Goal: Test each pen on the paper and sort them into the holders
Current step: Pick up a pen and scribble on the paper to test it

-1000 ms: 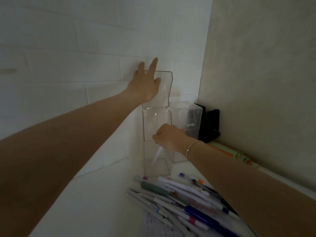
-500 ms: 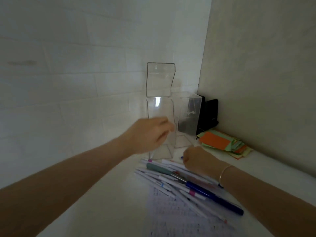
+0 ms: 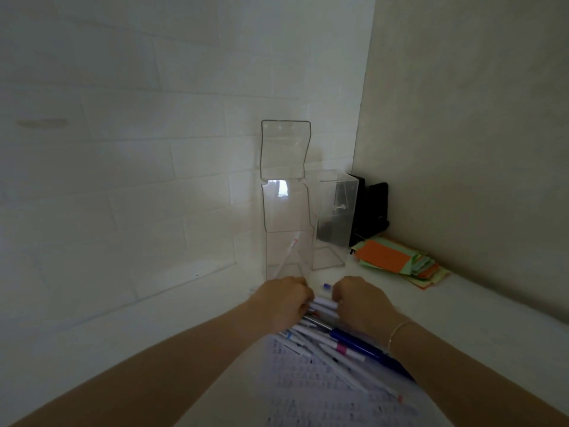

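Both hands, left [image 3: 281,303] and right [image 3: 357,302], curl their fingers round pens [image 3: 323,334] heaped on the paper [image 3: 308,389], apparently selecting one to test. One pen [image 3: 291,252] leans inside the tall holder [image 3: 284,229]; the second holder [image 3: 337,211] stands just beside it, within reach.

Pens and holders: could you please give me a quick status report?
Left hand and right hand both down in the pen pile. One pen inside tall clear holder. Nothing blocking.
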